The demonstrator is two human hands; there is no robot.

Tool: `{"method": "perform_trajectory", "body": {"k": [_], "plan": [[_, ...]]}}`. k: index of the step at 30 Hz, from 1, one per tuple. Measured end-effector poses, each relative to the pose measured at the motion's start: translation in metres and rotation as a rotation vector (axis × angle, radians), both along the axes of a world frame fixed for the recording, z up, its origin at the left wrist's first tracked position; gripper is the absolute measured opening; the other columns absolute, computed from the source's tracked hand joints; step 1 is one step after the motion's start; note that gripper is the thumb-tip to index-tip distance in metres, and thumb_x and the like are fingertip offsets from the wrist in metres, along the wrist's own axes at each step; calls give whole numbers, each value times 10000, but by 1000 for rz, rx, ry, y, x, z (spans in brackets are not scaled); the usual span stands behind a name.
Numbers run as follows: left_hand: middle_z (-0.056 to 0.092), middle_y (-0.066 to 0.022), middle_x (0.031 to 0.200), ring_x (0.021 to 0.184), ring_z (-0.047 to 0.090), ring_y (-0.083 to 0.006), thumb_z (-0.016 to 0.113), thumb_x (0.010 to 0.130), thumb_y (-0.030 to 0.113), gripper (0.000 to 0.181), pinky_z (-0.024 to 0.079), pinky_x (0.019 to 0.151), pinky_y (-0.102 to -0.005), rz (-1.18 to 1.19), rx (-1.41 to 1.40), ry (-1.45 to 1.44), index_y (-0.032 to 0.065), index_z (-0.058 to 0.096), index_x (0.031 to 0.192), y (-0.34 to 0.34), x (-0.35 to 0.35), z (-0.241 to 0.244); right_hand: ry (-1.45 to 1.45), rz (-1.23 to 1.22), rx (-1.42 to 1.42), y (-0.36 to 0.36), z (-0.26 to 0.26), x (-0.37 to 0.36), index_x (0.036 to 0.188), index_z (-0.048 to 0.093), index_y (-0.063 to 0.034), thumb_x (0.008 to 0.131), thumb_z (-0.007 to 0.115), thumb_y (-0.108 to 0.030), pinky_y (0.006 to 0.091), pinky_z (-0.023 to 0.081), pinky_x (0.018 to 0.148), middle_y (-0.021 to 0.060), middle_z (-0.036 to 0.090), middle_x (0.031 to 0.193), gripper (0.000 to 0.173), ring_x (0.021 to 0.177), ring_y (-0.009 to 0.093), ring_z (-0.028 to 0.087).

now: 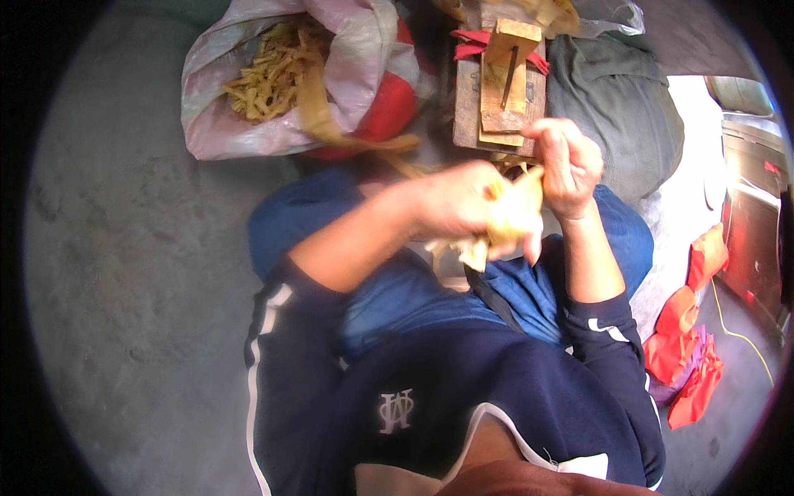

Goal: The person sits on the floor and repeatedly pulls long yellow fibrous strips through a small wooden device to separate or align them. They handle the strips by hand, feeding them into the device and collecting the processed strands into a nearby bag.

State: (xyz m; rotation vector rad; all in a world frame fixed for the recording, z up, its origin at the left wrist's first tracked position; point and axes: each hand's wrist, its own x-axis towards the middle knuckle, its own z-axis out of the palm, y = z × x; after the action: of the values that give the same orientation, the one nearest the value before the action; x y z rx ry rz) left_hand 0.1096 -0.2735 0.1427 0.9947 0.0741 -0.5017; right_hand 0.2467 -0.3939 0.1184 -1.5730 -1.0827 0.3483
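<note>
My left hand (462, 195) is closed around a bundle of pale yellow, flat strips (512, 214), blurred by motion. Loose ends of the strips hang below that hand, over my lap. Close by on the right, my right hand (567, 164) has its fingers curled in at the upper end of the bundle, where a strip meets it. Just beyond both hands is a wooden block (496, 118) with a thin dark metal piece set upright in it. The block rests on a worn wooden plank (466, 118), with red cloth (471, 44) tied across.
A pinkish-white woven sack (205, 118) at the upper left holds many yellow pieces (267, 80); a long strip (316, 105) trails over its rim. Right of the plank lies a dark grey-green cloth bundle (614, 118). Orange-red bags (676, 353) and a yellow cord (735, 335) lie on the floor at right.
</note>
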Motion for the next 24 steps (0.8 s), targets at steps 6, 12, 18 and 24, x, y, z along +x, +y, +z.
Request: {"method": "perform_trajectory", "body": {"k": [6,12,18,24], "plan": [[616,-87,810,629,605,-198,653,710,121,216,464,510,-283,473,1398,-807,50,655,914,26,4,-23,604,308,-117,9,-25,-4,913,646,-2,835,664,-305,195,379,497,-22,576,678,313,583,47,491],[611,-74,799,565,593,-209,729,615,188,248,446,456,-298,653,1519,-1148,54,644,806,26,6,-35,1385,519,-321,4,-16,-5,945,616,-15,805,691,-254,142,308,390,20,604,748,287,520,25,499],[644,-127,981,771,659,-262,676,680,75,184,530,633,-302,814,1519,-791,20,657,855,18,6,-26,1002,31,-141,11,-3,-18,963,638,-17,872,629,-189,142,394,489,21,639,805,195,623,41,571],[632,-111,1070,864,645,-276,625,715,40,192,528,705,-321,556,1308,-506,34,656,905,23,2,-40,473,161,-261,4,-10,-17,950,633,-3,907,577,-215,257,481,621,37,632,778,224,702,107,596]]}}
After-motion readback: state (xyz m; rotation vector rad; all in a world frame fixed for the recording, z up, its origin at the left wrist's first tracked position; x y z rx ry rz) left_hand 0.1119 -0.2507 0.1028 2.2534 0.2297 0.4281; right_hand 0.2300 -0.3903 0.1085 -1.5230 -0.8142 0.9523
